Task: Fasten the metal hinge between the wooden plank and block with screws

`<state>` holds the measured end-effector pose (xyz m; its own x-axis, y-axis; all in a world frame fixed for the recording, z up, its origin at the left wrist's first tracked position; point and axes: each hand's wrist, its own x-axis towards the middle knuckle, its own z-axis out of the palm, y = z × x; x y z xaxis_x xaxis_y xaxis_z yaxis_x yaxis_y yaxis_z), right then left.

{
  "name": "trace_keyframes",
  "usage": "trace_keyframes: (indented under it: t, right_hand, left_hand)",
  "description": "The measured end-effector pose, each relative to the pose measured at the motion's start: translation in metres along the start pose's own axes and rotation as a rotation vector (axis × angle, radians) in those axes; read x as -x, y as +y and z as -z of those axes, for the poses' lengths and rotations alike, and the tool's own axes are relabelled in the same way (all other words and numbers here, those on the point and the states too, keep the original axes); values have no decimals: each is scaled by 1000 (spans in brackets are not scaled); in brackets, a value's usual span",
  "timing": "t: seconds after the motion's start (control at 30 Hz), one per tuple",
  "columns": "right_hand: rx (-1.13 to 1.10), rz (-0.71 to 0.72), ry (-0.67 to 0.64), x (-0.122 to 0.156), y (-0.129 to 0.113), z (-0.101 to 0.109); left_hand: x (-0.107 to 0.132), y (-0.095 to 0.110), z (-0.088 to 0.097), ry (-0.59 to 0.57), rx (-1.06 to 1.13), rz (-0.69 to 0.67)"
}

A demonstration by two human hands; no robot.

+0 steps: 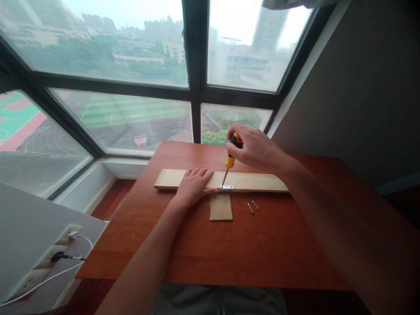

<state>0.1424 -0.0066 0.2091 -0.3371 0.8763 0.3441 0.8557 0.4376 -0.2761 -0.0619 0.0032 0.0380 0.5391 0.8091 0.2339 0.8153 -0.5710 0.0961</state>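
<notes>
A long pale wooden board (256, 181) lies across the far part of a reddish-brown table (229, 245). My left hand (193, 186) lies flat on the board with fingers stretched out, pressing it down. My right hand (254, 148) is closed round the orange and black handle of a screwdriver (229, 162). Its shaft slants down to a small metal bracket (227, 187) at the board's near edge. A small square wooden piece (221, 207) lies on the table just below the bracket. Two loose screws (253, 206) lie to its right.
Large windows (131, 65) stand behind the table, looking onto sports fields. A dark wall (361, 87) rises at the right. At lower left a white power strip (49, 258) carries plugged-in cables. The table's near edge (213, 284) is close to my body.
</notes>
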Motion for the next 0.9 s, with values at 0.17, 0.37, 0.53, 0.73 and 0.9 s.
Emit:
trace_keyframes:
  t: [0.17,0.37,0.53,0.73,0.9]
  right_hand:
    - [130,-34,45,-2,-1,-3]
    - [70,-12,38,-3,1,-3]
    - [-35,64,9,-2,1,0]
    - [-179,87,53,-3,0,-3]
    - [-550,100,-38,-4,8,-5]
  left_hand:
    - [0,-1,0,2,3,-2]
    - [1,-1,-1,-3,9,-1]
    - [1,-1,-1,-1,6,-1]
    - [0,-1,-1,-1,4,-6]
    - [1,-2,-1,6,-5,-8]
